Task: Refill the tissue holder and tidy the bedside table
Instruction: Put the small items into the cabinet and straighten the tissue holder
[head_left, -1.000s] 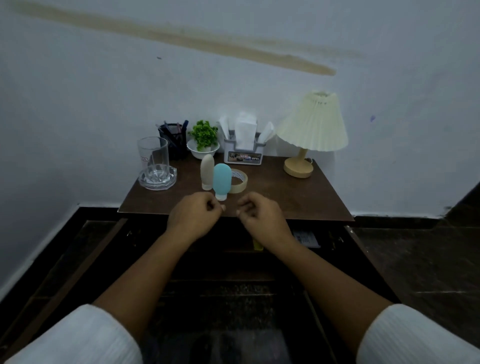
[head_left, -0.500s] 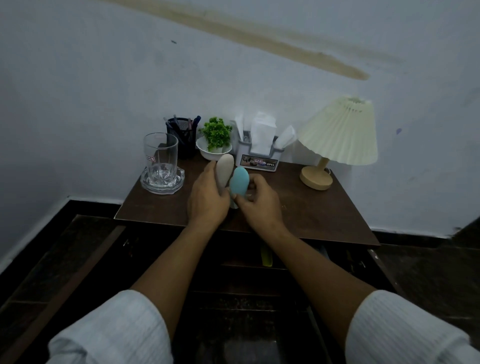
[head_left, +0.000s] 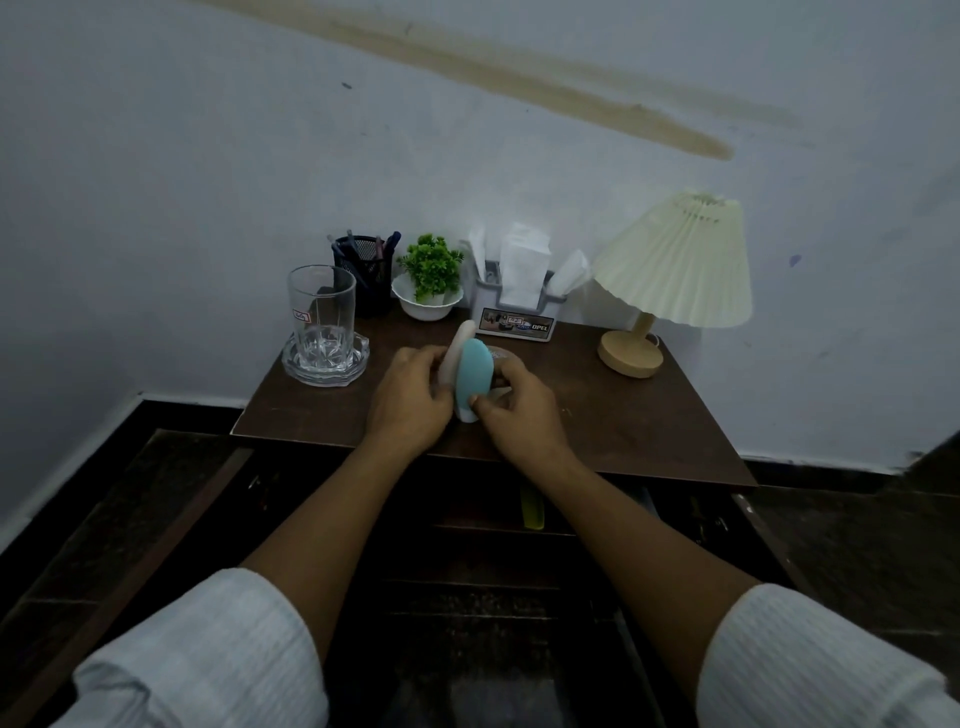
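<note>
Presumably to tidy them aside, the left hand (head_left: 410, 400) curls round the cream bottle (head_left: 460, 345) and the right hand (head_left: 519, 410) pinches the blue bottle (head_left: 474, 376) mid-surface (head_left: 634, 415), while the filled tissue holder (head_left: 517, 317) stands at the far edge.

Wall (head_left: 208, 208): pale bluish-white paint, scuffed, with a brownish streak (head_left: 519, 67) running diagonally across its upper part and a small purple mark (head_left: 795, 260) at right. A dark band (head_left: 192, 415) runs along the wall's foot. Floor (head_left: 857, 530): dark, mottled tiles. A brown wooden surface (head_left: 649, 426) stands against the wall. The cabinet (head_left: 493, 561) below it is too dim to make out. Light is low and even.
</note>
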